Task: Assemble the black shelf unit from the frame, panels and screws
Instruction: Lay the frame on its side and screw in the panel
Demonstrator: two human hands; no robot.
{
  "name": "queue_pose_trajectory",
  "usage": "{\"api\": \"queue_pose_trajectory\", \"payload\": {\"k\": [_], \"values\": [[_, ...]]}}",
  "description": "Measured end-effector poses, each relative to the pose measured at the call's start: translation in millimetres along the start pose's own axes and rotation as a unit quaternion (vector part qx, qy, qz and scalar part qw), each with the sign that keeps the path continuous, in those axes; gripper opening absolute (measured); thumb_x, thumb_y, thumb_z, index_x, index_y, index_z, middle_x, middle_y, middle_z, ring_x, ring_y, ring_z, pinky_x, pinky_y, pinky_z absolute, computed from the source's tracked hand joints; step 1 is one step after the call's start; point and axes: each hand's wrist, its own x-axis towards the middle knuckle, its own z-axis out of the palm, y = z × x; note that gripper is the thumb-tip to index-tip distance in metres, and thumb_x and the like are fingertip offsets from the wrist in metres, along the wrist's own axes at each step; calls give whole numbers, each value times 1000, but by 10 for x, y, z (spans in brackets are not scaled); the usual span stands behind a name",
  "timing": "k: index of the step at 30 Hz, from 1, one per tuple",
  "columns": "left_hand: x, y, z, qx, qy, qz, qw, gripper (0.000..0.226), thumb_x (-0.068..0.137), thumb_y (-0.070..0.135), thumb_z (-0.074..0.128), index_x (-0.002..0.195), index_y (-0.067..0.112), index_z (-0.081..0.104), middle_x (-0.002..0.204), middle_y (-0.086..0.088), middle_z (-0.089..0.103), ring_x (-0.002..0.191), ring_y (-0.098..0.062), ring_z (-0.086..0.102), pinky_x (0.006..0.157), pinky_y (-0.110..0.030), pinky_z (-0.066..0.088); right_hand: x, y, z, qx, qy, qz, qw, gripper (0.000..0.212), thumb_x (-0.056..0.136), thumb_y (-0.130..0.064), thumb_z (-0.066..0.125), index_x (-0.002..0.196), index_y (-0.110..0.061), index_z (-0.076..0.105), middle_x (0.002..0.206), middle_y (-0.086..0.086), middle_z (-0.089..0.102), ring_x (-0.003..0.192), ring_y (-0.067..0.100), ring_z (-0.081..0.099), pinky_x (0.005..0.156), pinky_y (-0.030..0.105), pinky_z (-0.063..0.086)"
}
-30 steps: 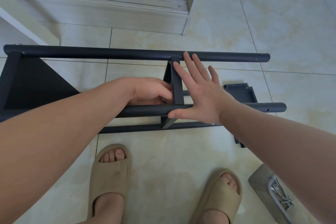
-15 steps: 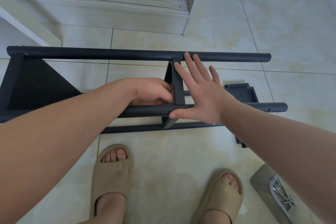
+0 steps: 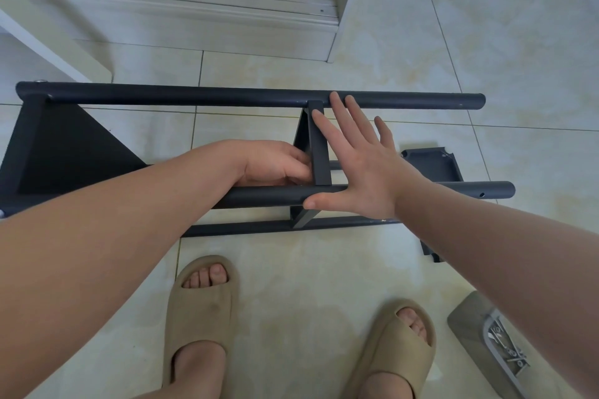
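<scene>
Pale glossy tile floor (image 3: pixel 486 42) carries the black tubular metal shelf frame (image 3: pixel 162 95), lying on its side in front of the person's feet in beige slide sandals (image 3: pixel 201 301). A black flat cross bar (image 3: pixel 319 155) joins the far tube to the near tube (image 3: pixel 265 197); a black panel (image 3: pixel 64 152) fills the left end. Right hand (image 3: pixel 363 172): grip wide, fingers straight and spread, palm beside the cross bar, thumb lying on the near tube, longest fingertips at the far tube. Left hand (image 3: pixel 272 162): fingers curled against the cross bar's left side behind the near tube; cannot tell whether this grip holds anything. A loose black panel (image 3: pixel 431 163) lies beyond the right wrist. Silver screws (image 3: pixel 509 353) sit in a grey tray (image 3: pixel 466 317), lower right.
</scene>
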Motion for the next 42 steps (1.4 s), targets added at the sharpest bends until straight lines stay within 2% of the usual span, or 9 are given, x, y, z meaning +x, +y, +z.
{"api": "queue_pose_trajectory", "payload": {"k": [3, 6, 12, 17, 19, 22, 26, 36, 42], "values": [[6, -13, -16, -20, 1, 5, 1000, 13, 93, 0, 57, 97, -1, 70, 74, -5, 71, 62, -13, 66, 59, -20, 53, 2, -2, 3, 2, -1, 1, 1000, 125, 64, -97, 32, 158, -31, -17, 164, -1, -31, 151, 20, -29, 122, 60, -4], [8, -15, -21, -31, 4, 10, 999, 16, 92, -4, 56, 86, 3, 69, 62, -1, 66, 53, -9, 62, 51, -17, 48, 1, -4, -1, 4, 0, 1, 1000, 125, 63, -97, 31, 158, -31, -17, 164, 0, -31, 151, 20, -29, 122, 60, -4], [-7, -6, -18, -48, 5, 13, 999, 14, 90, -7, 58, 95, 2, 67, 74, -9, 63, 61, -14, 60, 60, -22, 52, 2, -6, -6, 3, -1, 1, 1000, 125, 64, -96, 33, 159, -30, -16, 164, 0, -31, 151, 20, -28, 122, 60, -3], [-1, -20, -34, -62, -5, 10, 998, 31, 89, -9, 56, 120, -11, 60, 98, -20, 62, 86, -28, 61, 81, -34, 52, -2, -9, -9, 3, -1, 2, 1000, 124, 65, -95, 34, 158, -30, -16, 164, -1, -31, 151, 20, -28, 122, 59, -4], [-1, -16, -38, -73, -20, 8, 997, 28, 90, -9, 55, 117, -9, 61, 96, -18, 65, 84, -25, 64, 78, -32, 53, -3, -9, -7, 3, -1, 2, 1000, 124, 64, -96, 32, 158, -31, -16, 164, -1, -31, 151, 20, -28, 123, 60, -3], [5, -12, -31, -65, -28, -4, 997, 17, 94, -1, 54, 105, 2, 66, 85, -8, 70, 73, -16, 68, 66, -24, 54, -1, -9, -5, 4, 0, 1, 1000, 124, 64, -96, 31, 158, -31, -17, 164, -1, -31, 151, 20, -28, 122, 60, -3], [9, -16, -17, -51, -18, -1, 999, 12, 94, 2, 56, 97, 3, 68, 77, -6, 73, 66, -14, 69, 61, -22, 54, 1, -5, 0, 6, 1, 1, 1000, 124, 64, -96, 33, 158, -31, -16, 164, -1, -31, 151, 20, -28, 122, 60, -3], [10, -17, -31, -60, -8, 8, 998, 14, 91, -5, 57, 91, 2, 69, 67, -5, 66, 57, -12, 64, 55, -21, 51, 5, -2, 12, 0, 6, 0, 1000, 124, 63, -97, 29, 158, -31, -16, 165, 0, -29, 151, 21, -27, 122, 61, -2], [3, -20, -38, -73, -21, 17, 997, 18, 90, -9, 55, 90, 3, 69, 73, -8, 67, 61, -14, 66, 59, -22, 53, 6, 6, 20, -3, 10, -1, 1000, 124, 64, -98, 29, 159, -31, -15, 165, 0, -29, 152, 21, -26, 122, 61, -2]]}}
